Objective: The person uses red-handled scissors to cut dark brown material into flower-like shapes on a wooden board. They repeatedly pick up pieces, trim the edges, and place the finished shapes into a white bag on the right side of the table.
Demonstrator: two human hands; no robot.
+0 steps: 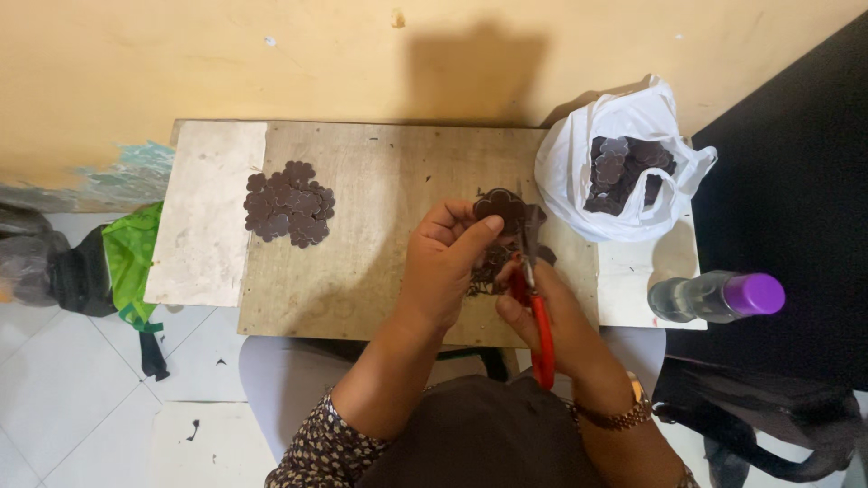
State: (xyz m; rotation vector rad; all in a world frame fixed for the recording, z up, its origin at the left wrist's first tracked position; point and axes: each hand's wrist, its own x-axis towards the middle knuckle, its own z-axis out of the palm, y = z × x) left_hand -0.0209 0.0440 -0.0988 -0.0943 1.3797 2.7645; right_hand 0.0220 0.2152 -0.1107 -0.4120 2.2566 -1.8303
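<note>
The person wears a dark top with short sleeves (pixel 312 447) in a small pale speckled print, ending above the elbows, and a plain dark brown cloth (pixel 470 434) covering the chest. A gold-toned metal link wristwatch band (pixel 617 417) circles the right wrist. Both forearms are bare.

Soft daylight, sharp focus, faint shadows
</note>
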